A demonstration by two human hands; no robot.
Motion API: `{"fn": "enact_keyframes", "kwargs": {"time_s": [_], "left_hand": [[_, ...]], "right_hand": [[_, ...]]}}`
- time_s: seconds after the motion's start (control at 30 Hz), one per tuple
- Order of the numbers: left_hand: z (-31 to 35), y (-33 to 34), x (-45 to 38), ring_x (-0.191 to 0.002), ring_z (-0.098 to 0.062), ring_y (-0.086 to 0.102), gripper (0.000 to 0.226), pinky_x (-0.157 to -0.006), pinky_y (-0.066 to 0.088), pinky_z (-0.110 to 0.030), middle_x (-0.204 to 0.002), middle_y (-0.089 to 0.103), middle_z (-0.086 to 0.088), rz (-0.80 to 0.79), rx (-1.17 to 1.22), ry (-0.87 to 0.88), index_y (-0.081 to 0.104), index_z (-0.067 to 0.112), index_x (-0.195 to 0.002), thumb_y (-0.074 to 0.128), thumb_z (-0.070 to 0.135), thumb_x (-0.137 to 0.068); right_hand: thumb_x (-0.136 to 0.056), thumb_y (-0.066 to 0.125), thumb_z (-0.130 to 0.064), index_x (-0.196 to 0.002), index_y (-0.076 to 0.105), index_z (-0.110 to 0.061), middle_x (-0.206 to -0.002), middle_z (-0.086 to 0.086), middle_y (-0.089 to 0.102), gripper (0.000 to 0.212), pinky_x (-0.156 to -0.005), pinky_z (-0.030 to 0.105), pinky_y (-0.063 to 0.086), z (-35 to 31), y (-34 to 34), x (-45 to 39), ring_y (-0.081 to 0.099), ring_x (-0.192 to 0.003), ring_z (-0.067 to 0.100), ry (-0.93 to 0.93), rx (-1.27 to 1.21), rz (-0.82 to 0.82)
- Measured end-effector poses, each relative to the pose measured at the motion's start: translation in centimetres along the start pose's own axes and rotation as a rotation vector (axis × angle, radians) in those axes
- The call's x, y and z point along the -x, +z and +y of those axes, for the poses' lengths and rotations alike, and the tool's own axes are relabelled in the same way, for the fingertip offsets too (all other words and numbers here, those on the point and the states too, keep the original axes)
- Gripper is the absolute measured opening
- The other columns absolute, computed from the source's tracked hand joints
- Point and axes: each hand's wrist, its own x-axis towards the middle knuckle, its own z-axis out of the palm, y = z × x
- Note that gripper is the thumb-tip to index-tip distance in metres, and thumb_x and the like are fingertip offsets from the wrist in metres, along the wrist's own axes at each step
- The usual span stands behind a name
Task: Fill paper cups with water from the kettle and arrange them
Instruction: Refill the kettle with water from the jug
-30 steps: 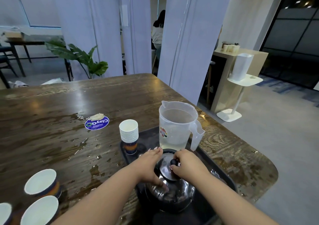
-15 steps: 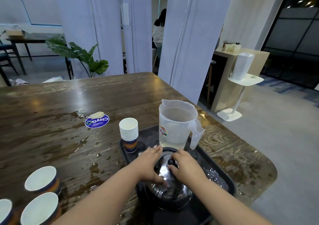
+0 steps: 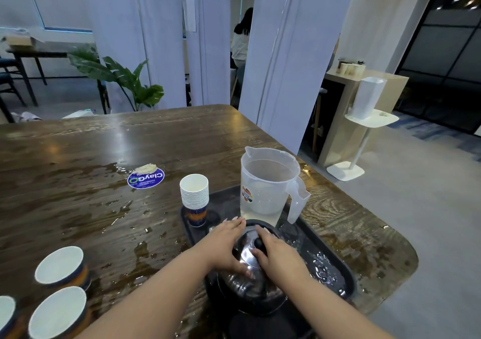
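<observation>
At the near edge, toward 7 o'clock, three paper cups are seen upright on the wet wooden bench, two of them cut by the frame. Just right of centre, at 6 o'clock, a steel kettle is set on a dark tray, and both hands are laid on its top. The left hand is spread across the left side of the lid, fingers fairly straight and pressed flat, nothing being gripped. The right hand is curled at the lid's right side, with thumb and fingers placed about the small black knob; whether the knob is actually pinched cannot be told. Water droplets are scattered on the tray toward 4 o'clock.

Farther off, at 11 o'clock from the kettle, a stack of paper cups is stood on the tray's far left corner. At 12 o'clock a translucent plastic pitcher holding water is placed on the tray, its handle turned to the right. Beyond the stack, a round blue sticker is seen on the bench among spilled water. In the background a leafy plant and a seated person are visible
</observation>
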Motion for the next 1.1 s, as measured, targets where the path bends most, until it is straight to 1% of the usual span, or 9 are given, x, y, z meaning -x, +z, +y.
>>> {"fn": "enact_keyframes", "kwargs": {"time_s": [0.2, 0.47, 0.6, 0.67, 0.77, 0.83, 0.9, 0.97, 1.1], "left_hand": [[0.5, -0.4, 0.3, -0.148, -0.019, -0.007, 0.117, -0.116, -0.004, -0.026, -0.161, -0.006, 0.000, -0.023, -0.021, -0.013, -0.001, 0.014, -0.153, 0.074, 0.054, -0.073], [0.5, -0.3, 0.3, -0.148, -0.019, -0.007, 0.116, -0.117, -0.002, -0.028, -0.161, -0.006, 0.001, -0.040, -0.025, -0.024, -0.002, 0.015, -0.153, 0.074, 0.053, -0.074], [0.4, -0.4, 0.3, -0.148, -0.018, -0.008, 0.117, -0.116, -0.004, -0.026, -0.161, -0.006, 0.002, -0.046, -0.011, -0.027, -0.002, 0.015, -0.153, 0.073, 0.054, -0.074], [0.3, -0.2, 0.2, -0.148, -0.016, -0.007, 0.118, -0.115, -0.005, -0.024, -0.161, -0.005, 0.001, -0.044, -0.011, -0.020, -0.001, 0.013, -0.153, 0.074, 0.055, -0.072], [0.1, 0.1, 0.0, -0.148, -0.017, -0.005, 0.122, -0.116, -0.003, -0.026, -0.161, -0.004, 0.002, -0.044, 0.030, -0.043, 0.000, 0.015, -0.154, 0.076, 0.057, -0.069], [0.3, 0.0, -0.2, -0.148, -0.019, -0.003, 0.118, -0.117, -0.001, -0.028, -0.161, 0.000, 0.003, -0.034, 0.099, -0.067, 0.001, 0.016, -0.154, 0.076, 0.054, -0.071], [0.6, -0.3, -0.5, -0.148, -0.025, -0.002, 0.111, -0.118, 0.003, -0.034, -0.161, 0.008, 0.003, -0.025, 0.215, -0.123, 0.004, 0.019, -0.154, 0.075, 0.047, -0.074], [0.8, -0.4, -0.9, -0.148, -0.030, -0.004, 0.108, -0.118, 0.006, -0.040, -0.159, 0.018, 0.002, -0.001, 0.392, -0.214, 0.010, 0.024, -0.154, 0.069, 0.047, -0.066], [0.2, 0.4, -1.4, -0.148, -0.025, 0.003, 0.108, -0.118, -0.001, -0.041, -0.153, 0.035, 0.006, 0.080, 0.564, -0.241, 0.027, 0.029, -0.150, 0.060, 0.052, -0.050]], "right_hand": [[-0.097, 0.042, -0.044, -0.117, 0.050, -0.020, -0.112, 0.000, 0.063, 0.032, -0.074, 0.033, 0.041, 0.3, 0.1, -0.7, 0.058, -0.105, 0.021, -0.067, 0.131, -0.006], [-0.098, 0.041, -0.041, -0.117, 0.048, -0.018, -0.111, 0.005, 0.063, 0.031, -0.068, 0.033, 0.036, 0.0, 0.1, -0.6, 0.060, -0.101, 0.026, -0.062, 0.135, 0.011], [-0.097, 0.042, -0.044, -0.124, 0.047, -0.020, -0.112, 0.004, 0.065, 0.036, -0.067, 0.031, 0.037, 0.0, -0.6, -1.0, 0.061, -0.102, 0.025, -0.051, 0.164, -0.079], [-0.094, 0.049, -0.042, -0.130, 0.048, -0.025, -0.120, -0.002, 0.063, 0.040, -0.078, 0.029, 0.043, 0.3, -1.3, -0.8, 0.058, -0.110, 0.019, -0.053, 0.008, -0.093], [-0.090, 0.061, -0.031, -0.132, 0.049, -0.023, -0.126, -0.007, 0.051, 0.044, -0.095, 0.022, 0.039, 1.9, -1.9, -0.5, 0.049, -0.116, 0.010, 0.029, -0.247, 0.154], [-0.087, 0.063, -0.024, -0.126, 0.049, -0.021, -0.115, -0.003, 0.049, 0.041, -0.091, 0.025, 0.042, 2.9, -2.4, -0.7, 0.051, -0.108, 0.013, 0.229, -0.332, 0.178], [-0.085, 0.062, -0.018, -0.116, 0.052, -0.016, -0.094, -0.001, 0.053, 0.032, -0.073, 0.026, 0.045, 3.3, -2.7, -1.1, 0.055, -0.085, 0.014, 0.416, -0.481, 0.038], [-0.086, 0.060, -0.011, -0.108, 0.054, -0.014, -0.077, -0.002, 0.051, 0.023, -0.058, 0.022, 0.039, 3.3, -2.6, -1.3, 0.050, -0.067, 0.011, 0.497, -0.651, -0.050], [-0.081, 0.063, -0.008, -0.098, 0.059, -0.012, -0.083, 0.003, 0.060, 0.018, -0.059, 0.026, 0.040, 3.5, -1.5, -1.5, 0.053, -0.069, 0.015, 0.603, -0.827, -0.008]]}}
